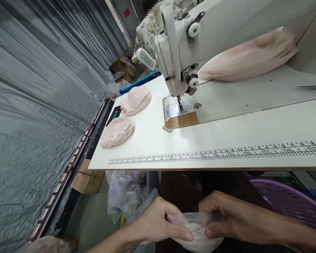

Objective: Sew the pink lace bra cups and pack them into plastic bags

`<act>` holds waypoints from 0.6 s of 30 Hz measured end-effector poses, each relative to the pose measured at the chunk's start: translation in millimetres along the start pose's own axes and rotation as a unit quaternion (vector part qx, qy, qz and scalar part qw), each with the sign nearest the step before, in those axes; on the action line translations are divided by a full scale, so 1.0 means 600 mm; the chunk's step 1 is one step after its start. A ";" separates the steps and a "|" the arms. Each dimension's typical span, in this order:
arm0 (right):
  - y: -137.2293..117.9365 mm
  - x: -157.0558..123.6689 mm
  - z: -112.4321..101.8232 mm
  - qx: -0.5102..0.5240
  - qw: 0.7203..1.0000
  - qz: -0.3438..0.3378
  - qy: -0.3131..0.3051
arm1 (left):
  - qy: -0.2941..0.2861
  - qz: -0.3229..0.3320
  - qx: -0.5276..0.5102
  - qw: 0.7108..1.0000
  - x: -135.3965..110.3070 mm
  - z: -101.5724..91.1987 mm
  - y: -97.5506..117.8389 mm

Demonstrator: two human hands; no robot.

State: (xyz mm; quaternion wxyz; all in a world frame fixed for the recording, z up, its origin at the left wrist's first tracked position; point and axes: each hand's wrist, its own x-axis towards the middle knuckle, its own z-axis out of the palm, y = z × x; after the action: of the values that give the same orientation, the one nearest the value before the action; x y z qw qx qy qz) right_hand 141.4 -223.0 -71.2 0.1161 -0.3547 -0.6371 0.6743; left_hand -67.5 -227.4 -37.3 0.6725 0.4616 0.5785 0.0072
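Note:
Below the table's front edge, my left hand (164,221) pinches the left side of a pale, sheer piece of fabric with lace (197,232). My right hand (221,218) grips the same fabric from the other side, its thumb pressed on the lace. Farther forward, the sewing machine (210,38) stands on the white table (142,140), its needle and presser foot (179,103) above the metal plate. On the table's left lie a stack of pink cup-shaped pieces (137,100) and a stack of lace pieces (118,133).
A bundle of peach fabric (250,58) lies under the machine arm. Scissor-like metal tips (312,87) show at the right. A purple basket (292,202) stands below the table on the right, and plastic bags (129,193) and a cardboard box (88,177) on the left. Another person (147,31) sits behind the machine.

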 end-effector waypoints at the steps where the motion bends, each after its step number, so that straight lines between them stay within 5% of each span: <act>1: 0.001 -0.001 0.000 -0.001 1.000 0.001 -0.002 | -0.003 0.002 0.004 1.000 0.000 -0.001 -0.001; 12: 0.023 0.002 0.005 0.006 1.000 0.009 -0.012 | -0.017 0.054 0.011 0.998 -0.008 -0.010 -0.018; 18: 0.011 -0.018 0.006 0.008 0.997 0.068 0.028 | -0.015 0.050 0.009 0.999 -0.011 -0.005 -0.022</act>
State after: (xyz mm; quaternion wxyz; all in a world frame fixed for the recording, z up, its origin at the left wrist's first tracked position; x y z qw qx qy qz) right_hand 148.8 -233.6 -73.9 0.0911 -0.4151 -0.6028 0.6753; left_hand -79.0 -236.5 -40.4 0.6753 0.4963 0.5448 0.0285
